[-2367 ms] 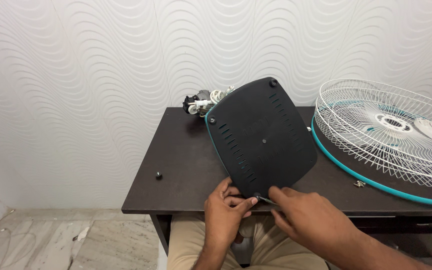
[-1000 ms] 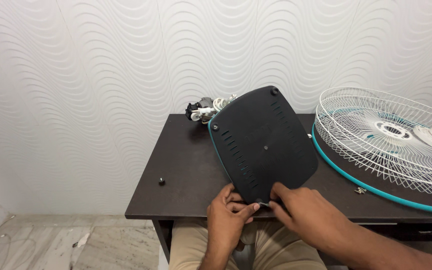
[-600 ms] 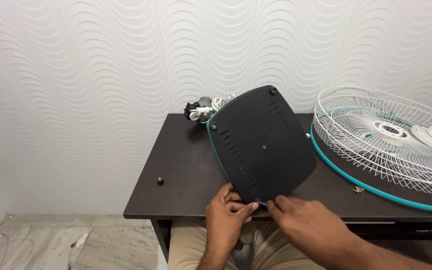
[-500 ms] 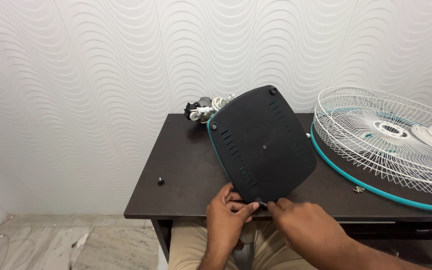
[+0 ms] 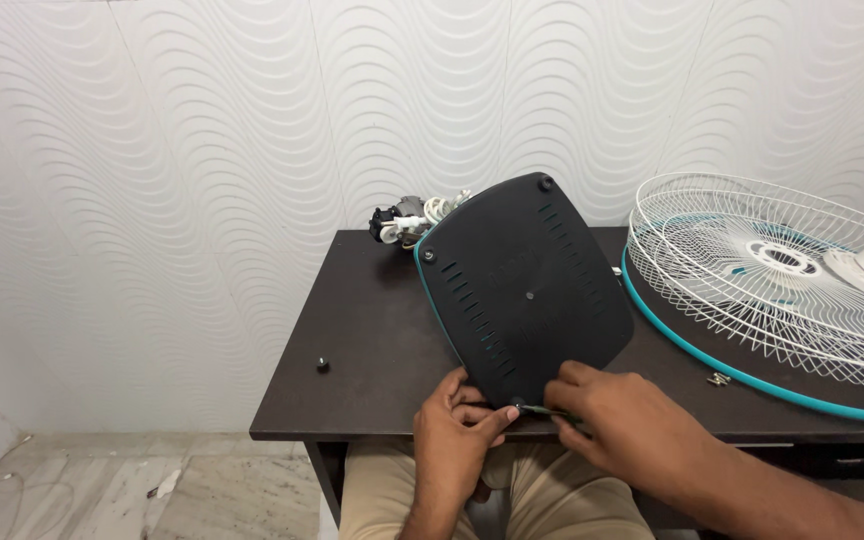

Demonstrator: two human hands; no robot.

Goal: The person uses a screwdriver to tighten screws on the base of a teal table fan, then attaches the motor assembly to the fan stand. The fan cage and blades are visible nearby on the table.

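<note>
A black square fan base [image 5: 524, 285] with a teal edge stands tilted on the dark table [image 5: 372, 340], underside facing me. My left hand [image 5: 455, 432] grips its lower corner from the left, thumb by the corner screw [image 5: 516, 407]. My right hand [image 5: 620, 418] holds a thin green-handled screwdriver [image 5: 548, 411] with its tip at that screw. Two more screws show at the upper corners of the base.
A white wire fan guard [image 5: 777, 275] with a teal rim lies on the right of the table, a white blade over it. A motor with white cord [image 5: 410, 214] sits behind the base. A loose small knob [image 5: 323, 363] lies at the left, a small clip [image 5: 719, 379] near the guard.
My right hand has shifted slightly right and turned at the corner screw, showing more of the screwdriver shaft. The base and my left hand stay put.
</note>
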